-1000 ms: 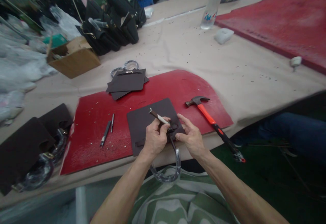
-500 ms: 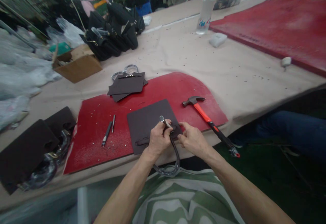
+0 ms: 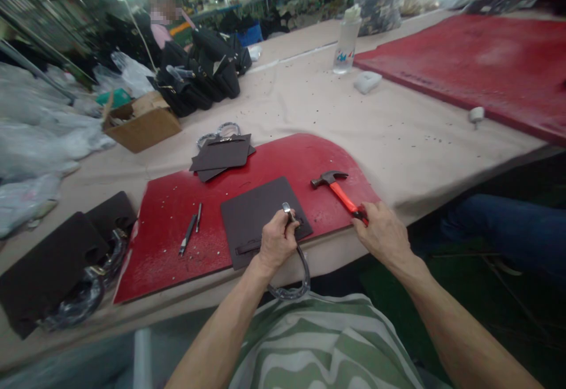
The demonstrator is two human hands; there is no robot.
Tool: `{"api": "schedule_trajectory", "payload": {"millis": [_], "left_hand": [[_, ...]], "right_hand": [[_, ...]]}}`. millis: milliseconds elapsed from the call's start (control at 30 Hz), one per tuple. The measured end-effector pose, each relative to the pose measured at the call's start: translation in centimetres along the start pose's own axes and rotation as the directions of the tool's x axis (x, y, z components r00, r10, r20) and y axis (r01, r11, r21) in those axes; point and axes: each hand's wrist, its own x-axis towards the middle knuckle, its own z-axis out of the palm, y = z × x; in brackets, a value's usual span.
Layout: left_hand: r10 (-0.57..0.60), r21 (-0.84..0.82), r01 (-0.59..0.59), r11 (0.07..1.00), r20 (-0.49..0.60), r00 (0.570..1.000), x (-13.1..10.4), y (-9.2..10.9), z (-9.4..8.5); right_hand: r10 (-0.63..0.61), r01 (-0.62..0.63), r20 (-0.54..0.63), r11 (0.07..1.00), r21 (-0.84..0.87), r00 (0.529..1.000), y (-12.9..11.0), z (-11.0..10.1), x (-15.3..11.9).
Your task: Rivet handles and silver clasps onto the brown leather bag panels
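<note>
My left hand [image 3: 277, 238] is closed around the end of a dark, plastic-wrapped bag handle [image 3: 306, 271], whose shiny metal end piece [image 3: 287, 207] pokes out above the fingers. The handle loops down past the table's front edge. Under that hand lies a dark brown bag panel [image 3: 256, 209] with a strap piece near its front edge. To the right, my right hand [image 3: 382, 227] has its fingers wrapped round the black grip of a claw hammer [image 3: 342, 194]. The hammer's head rests on the red board [image 3: 207, 200], or just over it; I cannot tell which.
Two slim metal tools [image 3: 189, 233] lie on the board's left. Brown panels with handles [image 3: 225, 152] sit at the back, and more panels [image 3: 57, 253] at far left. Beyond are a cardboard box [image 3: 144, 127], black bags [image 3: 203, 76], a clear bottle [image 3: 347, 44] and a person [image 3: 161, 17].
My right hand has moved right, away from the panel, and taken hold of the hammer's grip. My left hand stays on the handle. The view has tilted slightly upward.
</note>
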Motion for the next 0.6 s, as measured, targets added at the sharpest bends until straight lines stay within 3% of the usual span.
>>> {"api": "schedule_trajectory", "payload": {"millis": [100, 167, 200, 233, 300, 333, 367, 433, 500, 533, 600], "left_hand": [[0.033, 0.023, -0.033, 0.999, -0.016, 0.999, -0.1, 0.0, 0.2], [0.043, 0.028, -0.042, 0.999, -0.029, 0.999, -0.2, 0.0, 0.4], [0.046, 0.030, -0.045, 0.999, -0.037, 0.998, -0.2, 0.0, 0.5], [0.047, 0.031, -0.046, 0.998, -0.047, 0.998, -0.2, 0.0, 0.6], [0.046, 0.032, -0.044, 0.999, -0.066, 0.997, -0.2, 0.0, 0.7], [0.045, 0.033, -0.043, 0.999, -0.072, 0.996, -0.2, 0.0, 0.8], [0.044, 0.035, -0.041, 0.999, -0.074, 0.996, -0.2, 0.0, 0.8], [0.040, 0.041, -0.037, 0.998, -0.076, 0.996, -0.1, 0.0, 0.9], [0.040, 0.049, -0.037, 0.998, -0.071, 0.997, -0.1, 0.1, 0.9], [0.038, 0.051, -0.035, 0.998, -0.069, 0.997, -0.1, 0.1, 0.9], [0.030, 0.050, -0.027, 0.998, -0.062, 0.998, 0.0, 0.1, 0.8]], "right_hand": [[0.026, -0.037, 0.114, 0.995, 0.089, 0.993, 0.3, 0.1, 0.5], [0.072, -0.150, 0.237, 0.932, 0.330, 0.969, 0.0, -0.2, 1.2], [0.090, -0.270, 0.354, 0.823, 0.500, 0.931, -0.3, -0.4, 1.5], [0.073, -0.409, 0.486, 0.658, 0.633, 0.871, -0.7, -0.6, 1.9], [-0.041, -0.616, 0.664, 0.334, 0.713, 0.746, -1.6, -1.0, 2.6], [-0.087, -0.657, 0.692, 0.251, 0.711, 0.716, -2.1, -1.2, 2.8], [-0.102, -0.664, 0.695, 0.226, 0.713, 0.712, -2.6, -1.5, 2.9], [-0.086, -0.646, 0.674, 0.218, 0.731, 0.734, -3.6, -2.7, 2.7], [-0.065, -0.552, 0.580, 0.240, 0.799, 0.812, -4.2, -4.7, 1.9], [-0.062, -0.449, 0.484, 0.287, 0.846, 0.873, -4.4, -5.9, 1.4], [-0.093, -0.125, 0.188, 0.459, 0.880, 0.978, -4.6, -8.6, 0.2]]}}
